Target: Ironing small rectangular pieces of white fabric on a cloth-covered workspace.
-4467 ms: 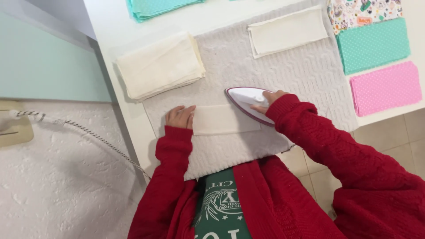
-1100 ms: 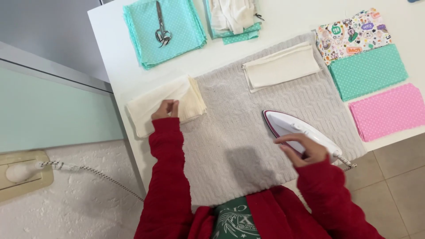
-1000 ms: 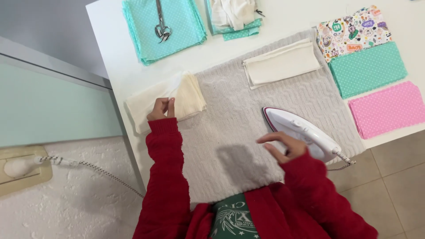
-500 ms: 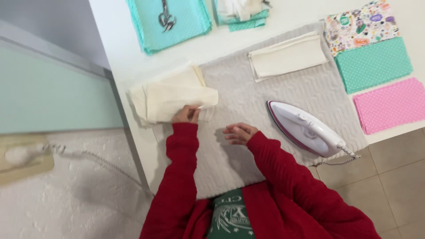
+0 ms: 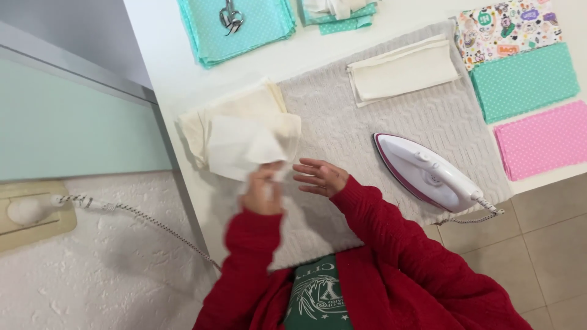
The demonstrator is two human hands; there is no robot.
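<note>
A: Cream cloth piece (image 5: 244, 146), that is the one in hand. It hangs half lifted over the near edge of the cream stack (image 5: 235, 113), at the left border of the grey pressing mat (image 5: 391, 116). The left hand (image 5: 263, 189) has its fingers pinched on the lower corner of the piece, though that hand is blurred.

B: And the right hand (image 5: 318, 176)?

A: Fingers spread and released, holding nothing, just beside the left hand over the mat.

B: What could go wrong from here?

A: My first worry is the stack. It lies partly off the mat, near the bench (image 5: 165, 36) edge, and the piece looks to drag across the layers under it. A pull from one corner could skew them or slide one toward the edge.

B: The iron (image 5: 425, 174)?

A: It lies flat on its soleplate on the mat, to the right, with no hand on it. If it is hot, the mat beneath may scorch. Its cord (image 5: 474, 215) trails off the near edge by the red sleeve (image 5: 391, 238), so a sweep of that arm could snag it.

B: Anything with the piece itself?

A: Held by a single corner it droops and folds, so it might land creased on the mat.
</note>
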